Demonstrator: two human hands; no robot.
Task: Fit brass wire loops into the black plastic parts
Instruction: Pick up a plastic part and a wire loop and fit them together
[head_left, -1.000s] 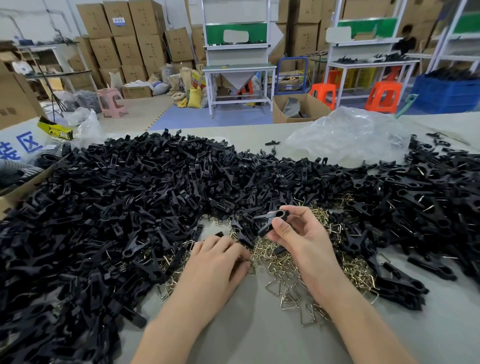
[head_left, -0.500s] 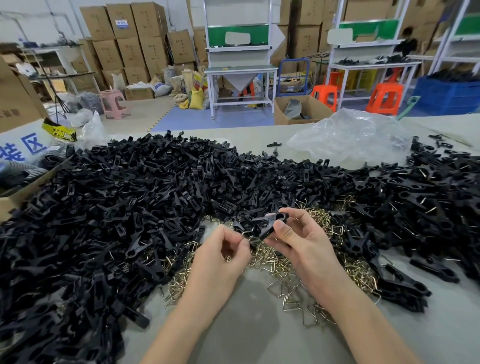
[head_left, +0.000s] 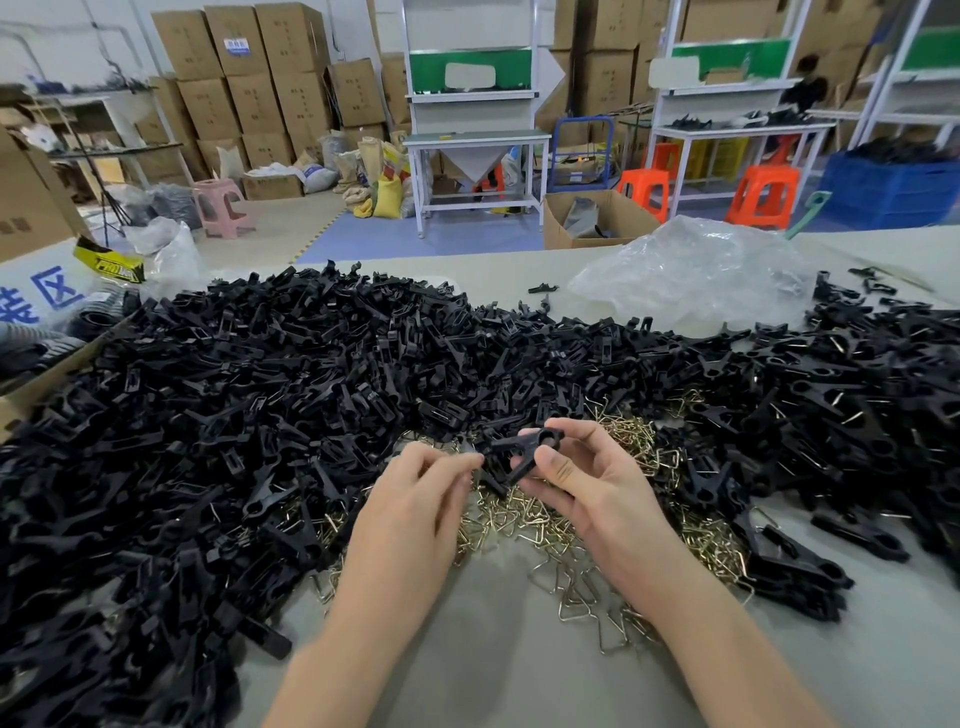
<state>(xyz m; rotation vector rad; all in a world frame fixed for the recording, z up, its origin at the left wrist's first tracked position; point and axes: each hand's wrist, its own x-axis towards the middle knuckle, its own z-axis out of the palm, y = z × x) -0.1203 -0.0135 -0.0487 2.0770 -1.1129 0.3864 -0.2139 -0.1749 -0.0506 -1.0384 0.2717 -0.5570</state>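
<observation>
Grey surface (head_left: 493, 654): heap of black plastic parts (head_left: 234, 415) spans left edge to right edge. Brass wire loops (head_left: 545, 525) pooled toward the near edge, under both hands. Right hand (head_left: 597, 488): grip curled round one black part (head_left: 519, 452), lifted above the loops, long axis slanting far-right to near-left, low end toward left hand (head_left: 415, 499). Left grip pinched just beside that end, possibly on a loop; too small to confirm.

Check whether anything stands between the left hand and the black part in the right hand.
Nothing visible does. The left hand has its fingertips right beside the black part that the right hand grips; the brass loops lie below, on the table.
</observation>
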